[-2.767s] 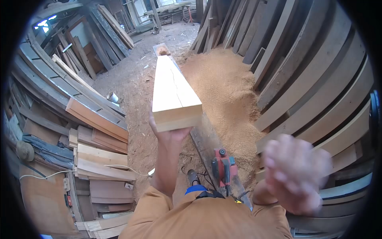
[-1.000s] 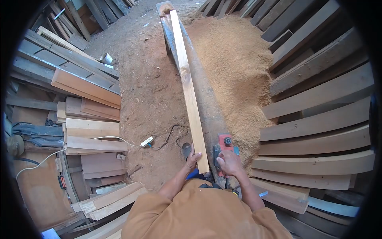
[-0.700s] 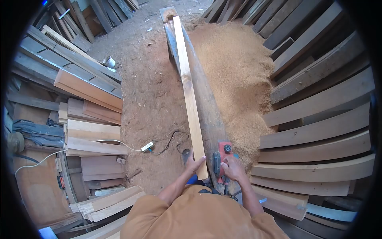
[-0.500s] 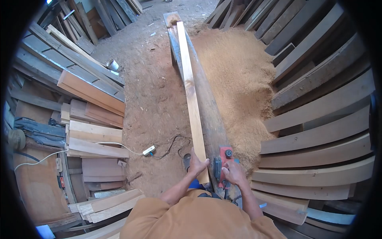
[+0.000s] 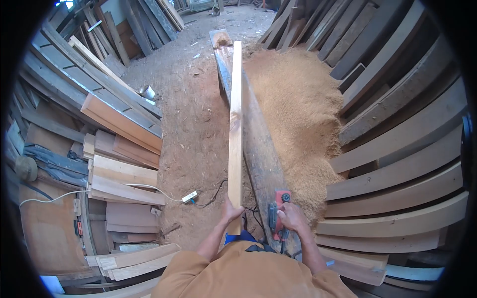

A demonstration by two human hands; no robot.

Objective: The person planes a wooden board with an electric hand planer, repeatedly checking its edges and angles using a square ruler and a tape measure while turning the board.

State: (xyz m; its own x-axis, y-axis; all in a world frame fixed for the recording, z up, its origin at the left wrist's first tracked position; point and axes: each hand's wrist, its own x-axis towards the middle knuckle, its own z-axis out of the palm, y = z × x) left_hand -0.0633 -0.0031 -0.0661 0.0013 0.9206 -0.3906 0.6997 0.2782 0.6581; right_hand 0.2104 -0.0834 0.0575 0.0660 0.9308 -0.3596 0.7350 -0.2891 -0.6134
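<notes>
Red planer partly under right hand

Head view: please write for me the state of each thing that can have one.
Long pale wooden beam: gripped near its near end by the left hand.
Red and black power planer: on the bench, under the right hand; running or off, cannot tell.
Long worn wooden bench: bears the planer.
White power strip: lying on the ground.
Tan sawdust: loose, heaped beside the bench.
</notes>
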